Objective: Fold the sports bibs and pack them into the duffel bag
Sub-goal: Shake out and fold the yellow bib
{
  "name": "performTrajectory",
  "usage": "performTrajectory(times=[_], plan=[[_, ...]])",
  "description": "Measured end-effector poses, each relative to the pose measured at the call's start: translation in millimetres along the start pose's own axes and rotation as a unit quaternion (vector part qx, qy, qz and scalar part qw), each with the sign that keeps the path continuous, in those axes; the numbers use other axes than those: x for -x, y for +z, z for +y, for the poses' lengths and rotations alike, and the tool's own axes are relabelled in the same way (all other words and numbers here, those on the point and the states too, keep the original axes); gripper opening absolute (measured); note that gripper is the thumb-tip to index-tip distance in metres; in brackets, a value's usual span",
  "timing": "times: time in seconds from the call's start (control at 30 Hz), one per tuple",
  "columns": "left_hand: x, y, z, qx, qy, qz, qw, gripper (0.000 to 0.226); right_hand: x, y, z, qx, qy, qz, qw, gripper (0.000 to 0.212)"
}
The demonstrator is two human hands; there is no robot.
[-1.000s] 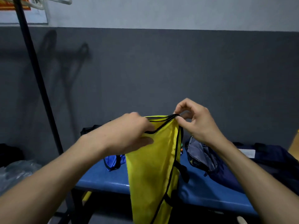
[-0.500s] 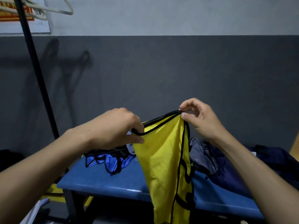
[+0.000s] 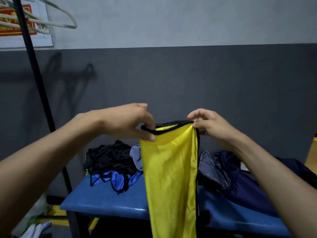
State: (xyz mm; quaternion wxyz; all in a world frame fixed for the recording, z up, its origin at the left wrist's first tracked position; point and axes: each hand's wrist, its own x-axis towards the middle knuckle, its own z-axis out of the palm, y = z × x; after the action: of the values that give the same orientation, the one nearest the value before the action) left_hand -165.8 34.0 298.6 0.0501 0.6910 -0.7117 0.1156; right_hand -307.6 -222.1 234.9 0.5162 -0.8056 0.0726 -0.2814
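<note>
Above blue bench [image 3: 109, 201], both hands pinch yellow bib's [image 3: 171, 169] hem.

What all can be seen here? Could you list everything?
yellow bib: one, yellow with black trim, hanging from both hands above the bench
bib pile: several, black and blue, bench's left end
duffel bag: one, navy with grey lining, open, bench's right side
bench: one, blue, by the wall
pole: one, black, left
hangers: several, pale, top left
left hand: pinches the bib's top edge
right hand: pinches the other top corner
</note>
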Motion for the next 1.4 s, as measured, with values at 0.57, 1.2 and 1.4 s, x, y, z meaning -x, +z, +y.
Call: performTrajectory(times=[0.57, 1.2, 1.4], plan=[[-17.7, -9.0, -4.3, 0.088, -0.07, 0.123, 0.986, 0.038, -2.9, 1.5, -15.6, -0.194, 0.021, 0.047, 0.98, 0.035], [-42.1, -20.6, 0.4, 0.022, -0.136, 0.031, 0.99, 0.038, 9.4, -15.3, -14.0, 0.006, -0.078, 0.009, 0.997, 0.028], [-52.7, -32.5, 15.1, 0.041, -0.116, 0.027, 0.992, 0.037, 20.1, -14.8, -2.6, 0.163, -0.097, -0.01, 0.982, 0.031]])
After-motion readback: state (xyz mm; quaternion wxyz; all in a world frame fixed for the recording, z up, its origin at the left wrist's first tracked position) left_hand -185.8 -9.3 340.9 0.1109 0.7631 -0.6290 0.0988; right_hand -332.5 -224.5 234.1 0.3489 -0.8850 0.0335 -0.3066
